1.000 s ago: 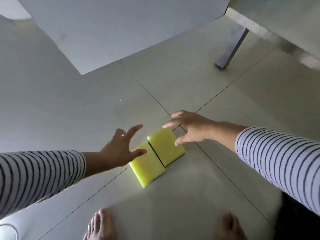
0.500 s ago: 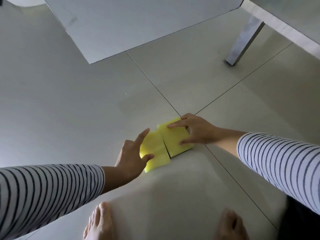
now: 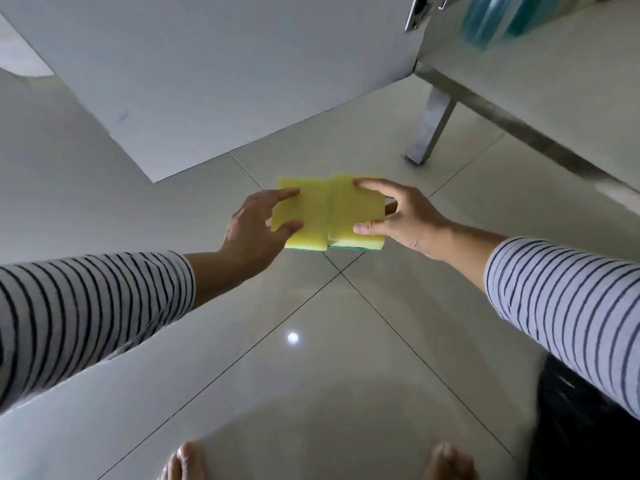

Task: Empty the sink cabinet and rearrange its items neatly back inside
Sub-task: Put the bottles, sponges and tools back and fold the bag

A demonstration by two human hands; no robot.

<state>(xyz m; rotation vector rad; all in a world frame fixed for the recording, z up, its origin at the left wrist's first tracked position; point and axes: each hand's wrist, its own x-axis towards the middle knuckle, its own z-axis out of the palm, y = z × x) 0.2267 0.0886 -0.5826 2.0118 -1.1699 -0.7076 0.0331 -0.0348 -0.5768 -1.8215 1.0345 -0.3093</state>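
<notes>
Two yellow sponges with green scouring undersides are held side by side above the tiled floor. My left hand (image 3: 256, 226) grips the left sponge (image 3: 308, 216) by its left edge, thumb below and fingers on top. My right hand (image 3: 405, 216) grips the right sponge (image 3: 353, 209) by its right edge. The two sponges touch along their inner edges. The open cabinet door (image 3: 207, 74) hangs at the upper left, and the cabinet's floor (image 3: 540, 64) shows at the upper right.
A metal cabinet leg (image 3: 429, 126) stands on the floor just right of the sponges. Blurred blue bottles (image 3: 491, 19) sit inside the cabinet at the top right. A metal hinge (image 3: 419, 12) is at the door's top edge. My bare feet (image 3: 187, 462) are at the bottom.
Both hands closed on the sponges that lay on the floor and lifted them up and forward toward the cabinet. The view tilted upward, which brought the cabinet interior into sight.
</notes>
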